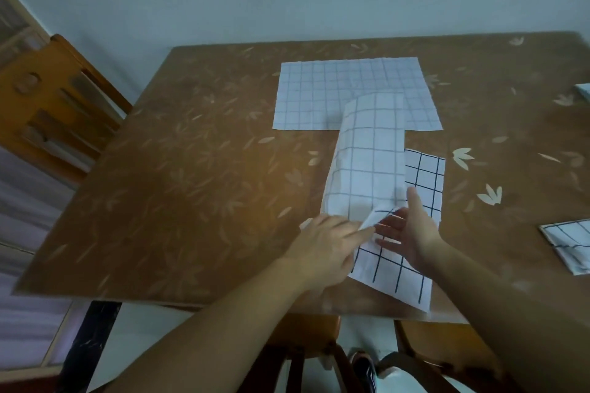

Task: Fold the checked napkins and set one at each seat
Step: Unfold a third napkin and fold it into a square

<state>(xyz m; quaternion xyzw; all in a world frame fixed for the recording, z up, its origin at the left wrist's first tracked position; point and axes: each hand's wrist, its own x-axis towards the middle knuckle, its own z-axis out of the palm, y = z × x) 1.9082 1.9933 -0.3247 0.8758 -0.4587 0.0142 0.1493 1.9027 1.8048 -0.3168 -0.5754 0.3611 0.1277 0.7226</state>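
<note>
A white napkin with dark grid lines (pixel 412 188) lies at the near table edge, its left part lifted and curling over. A second napkin (pixel 351 89) lies flat farther back. A folded napkin (pixel 571 244) sits at the right; a fourth's corner (pixel 583 90) shows far right.

2 bare forearms, no sleeves; dark sneaker (pixel 364 372) with white stripe; light trousers (pixel 405 375).

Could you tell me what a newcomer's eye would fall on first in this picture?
Probably the checked napkin being folded at the near middle of the brown table, its flap lifted by the left hand and right hand. Next, the flat napkin spread just beyond it.
</note>
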